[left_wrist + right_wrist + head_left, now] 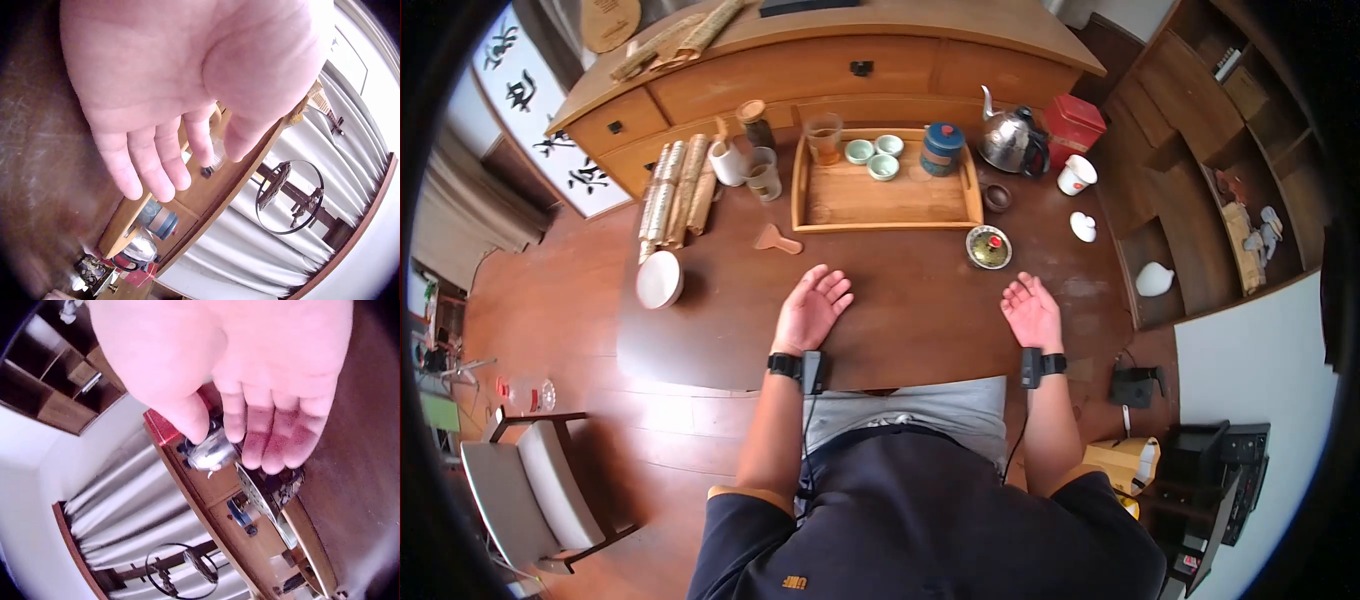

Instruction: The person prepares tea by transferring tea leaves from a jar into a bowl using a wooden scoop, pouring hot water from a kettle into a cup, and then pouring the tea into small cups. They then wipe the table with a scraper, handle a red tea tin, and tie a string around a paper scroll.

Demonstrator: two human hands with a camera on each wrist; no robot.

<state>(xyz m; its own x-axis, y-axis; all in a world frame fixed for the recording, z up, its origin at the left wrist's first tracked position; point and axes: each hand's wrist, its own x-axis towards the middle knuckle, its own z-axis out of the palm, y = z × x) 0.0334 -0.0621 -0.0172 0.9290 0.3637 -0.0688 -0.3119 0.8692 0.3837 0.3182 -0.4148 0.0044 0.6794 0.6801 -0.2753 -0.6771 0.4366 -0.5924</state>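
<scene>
Both hands are held palm up over the near half of the brown table [900,290], with nothing in them. My left hand [815,308] has its fingers loosely bent. A flat pinkish-brown wooden piece with a handle [778,240] lies just beyond it. My right hand [1032,312] is at the right, fingers relaxed. Nearest to it is a small round patterned dish [989,247] with green-yellow contents and a red spot on top. The left wrist view shows the left palm [194,69] and slightly spread fingers; the right wrist view shows the bare right palm [244,362].
A wooden tray [890,212] carries several pale green cups [884,167], a blue canister [942,150] and a glass of amber liquid [824,140]. A silver kettle [1010,140], red tin [1074,125] and white cup [1077,176] stand right. Rolled slips [672,195] and a white bowl [660,280] are left.
</scene>
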